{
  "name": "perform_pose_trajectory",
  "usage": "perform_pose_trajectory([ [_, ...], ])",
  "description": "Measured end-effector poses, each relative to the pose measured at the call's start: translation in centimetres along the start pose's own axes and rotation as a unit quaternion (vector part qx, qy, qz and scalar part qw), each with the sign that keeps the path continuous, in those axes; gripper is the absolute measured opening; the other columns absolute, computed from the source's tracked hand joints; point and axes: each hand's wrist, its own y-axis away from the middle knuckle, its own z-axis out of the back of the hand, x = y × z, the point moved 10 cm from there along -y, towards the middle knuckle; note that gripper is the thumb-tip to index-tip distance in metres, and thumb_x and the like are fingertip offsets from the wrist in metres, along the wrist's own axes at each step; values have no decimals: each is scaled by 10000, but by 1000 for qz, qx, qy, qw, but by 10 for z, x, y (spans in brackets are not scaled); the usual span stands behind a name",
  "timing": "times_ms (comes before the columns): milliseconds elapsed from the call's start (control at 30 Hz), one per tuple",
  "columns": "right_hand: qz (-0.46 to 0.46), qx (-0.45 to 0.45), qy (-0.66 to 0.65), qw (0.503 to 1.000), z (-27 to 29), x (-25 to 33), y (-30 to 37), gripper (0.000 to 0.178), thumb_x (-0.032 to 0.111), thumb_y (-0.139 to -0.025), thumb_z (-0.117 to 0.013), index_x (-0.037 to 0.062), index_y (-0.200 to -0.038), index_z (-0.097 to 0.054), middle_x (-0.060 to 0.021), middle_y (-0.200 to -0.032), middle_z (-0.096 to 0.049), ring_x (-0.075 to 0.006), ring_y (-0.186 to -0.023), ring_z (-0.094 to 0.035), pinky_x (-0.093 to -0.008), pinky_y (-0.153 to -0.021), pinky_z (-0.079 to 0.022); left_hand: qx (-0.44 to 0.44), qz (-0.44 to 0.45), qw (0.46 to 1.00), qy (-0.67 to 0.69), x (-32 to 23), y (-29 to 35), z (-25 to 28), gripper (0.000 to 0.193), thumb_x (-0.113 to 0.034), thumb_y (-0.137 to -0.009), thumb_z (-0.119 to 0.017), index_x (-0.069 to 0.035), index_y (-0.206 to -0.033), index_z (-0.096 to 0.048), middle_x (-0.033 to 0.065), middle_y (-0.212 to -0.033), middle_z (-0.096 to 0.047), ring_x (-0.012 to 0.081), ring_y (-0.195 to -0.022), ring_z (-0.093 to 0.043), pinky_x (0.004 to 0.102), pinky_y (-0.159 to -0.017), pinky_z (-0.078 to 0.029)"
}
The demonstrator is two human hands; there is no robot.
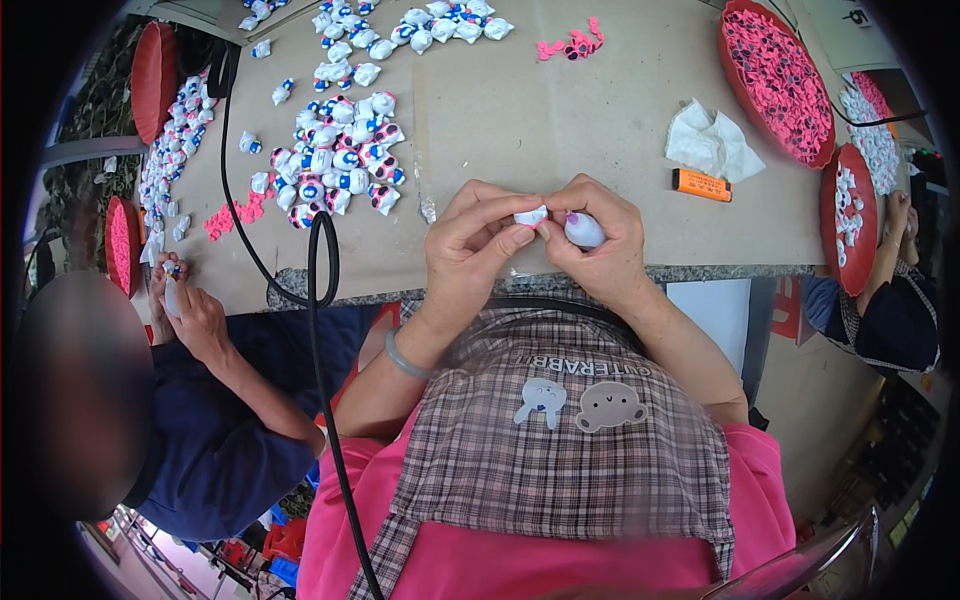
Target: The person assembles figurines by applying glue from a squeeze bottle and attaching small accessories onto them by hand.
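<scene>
Both hands meet just above the table's near edge. My left hand (468,240) pinches a small white toy part (531,215) with a bit of pink at its lower side. My right hand (612,245) has a small whitish squeeze bottle (584,231) with a purple tip tucked in its fingers. The thumb and forefinger of that hand also reach to the white part, and whether they grip a pink piece there is too small to tell. Beyond my left hand sits a cluster of small white, blue and pink toy figures (345,160).
Pink pieces (575,45) lie at the table's far side. A red tray of pink pieces (729,40), crumpled tissue (712,140) and an orange box (702,185) are at right. A black cable (314,350) loops at left. A co-worker's hand (200,320) works at far left.
</scene>
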Motion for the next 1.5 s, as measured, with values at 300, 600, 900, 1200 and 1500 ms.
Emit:
perform_pose_trajectory([
  [300,-31,20,-53,998,-2,-6,-2,132,-40,-735,-628,1,-861,-623,-75,-766,-624,-151,-671,-603,-257,-602,-464,-7,3,999,45,1,0,3,251,52,-831,-628,11,-1078,-648,84,-1041,-558,155,-944,-583,245,-810,-489],
  [600,-114,36,-77,990,-3,-19,1,154,-45,-744,-628,-18,-896,-634,-71,-771,-633,-127,-677,-592,-257,-592,-460,-3,8,1000,19,-1,-2,6,245,58,-823,-635,8,-1061,-661,75,-1015,-560,138,-931,-579,223,-769,-491],
  [900,-140,37,-180,973,-6,-16,3,205,-56,-811,-624,6,-1005,-645,-25,-798,-544,-57,-629,-497,-190,-525,-413,-63,-63,958,-272,-72,-17,47,294,12,-774,-675,-21,-1065,-653,84,-992,-570,176,-897,-578,283,-784,-489],
  [1200,-140,66,-122,980,-12,-17,-1,140,0,-811,-653,-4,-951,-640,-52,-842,-612,-105,-744,-588,-235,-680,-468,-143,-200,731,-637,-137,-37,82,385,-27,-714,-689,-38,-1094,-629,120,-1052,-571,310,-1045,-515,408,-891,-424],
  [1500,-147,66,-116,980,-12,-19,2,133,10,-806,-660,1,-937,-640,-60,-831,-630,-118,-766,-611,-245,-697,-477,-83,-118,682,-717,-77,-140,51,231,-151,-743,-702,-63,-950,-648,106,-944,-633,285,-906,-611,410,-764,-471],
])
